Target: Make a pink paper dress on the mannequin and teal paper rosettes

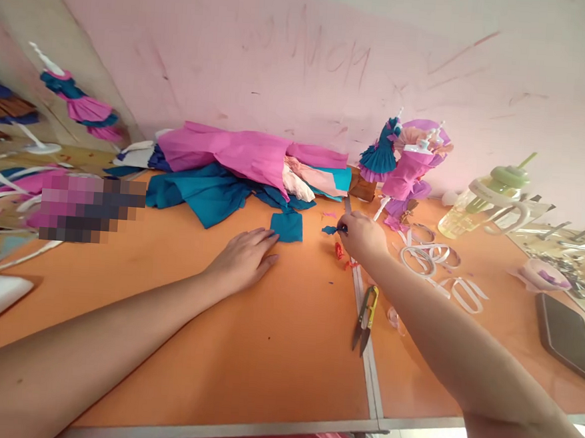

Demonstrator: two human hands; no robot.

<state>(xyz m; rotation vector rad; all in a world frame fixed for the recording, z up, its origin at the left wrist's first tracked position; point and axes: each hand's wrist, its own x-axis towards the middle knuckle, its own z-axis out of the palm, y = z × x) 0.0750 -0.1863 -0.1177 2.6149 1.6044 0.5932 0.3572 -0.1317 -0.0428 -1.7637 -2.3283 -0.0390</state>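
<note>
My left hand (243, 259) lies flat on the orange table (263, 350), fingers stretched toward a small teal paper piece (286, 226). My right hand (361, 237) is closed in a pinch on a small teal scrap (330, 229) just above the table. Yellow-handled thread snips (364, 317) lie by my right forearm, on the seam between two tabletops. Small red scraps (339, 251) lie under the right hand.
A heap of pink and teal crepe paper (236, 168) lies at the back. Paper-dress figures (401, 163) stand by the wall. White ribbon loops (434, 262), a green-lidded bottle (484, 199), a dark phone (567, 335) and a small bowl (544, 273) sit at right.
</note>
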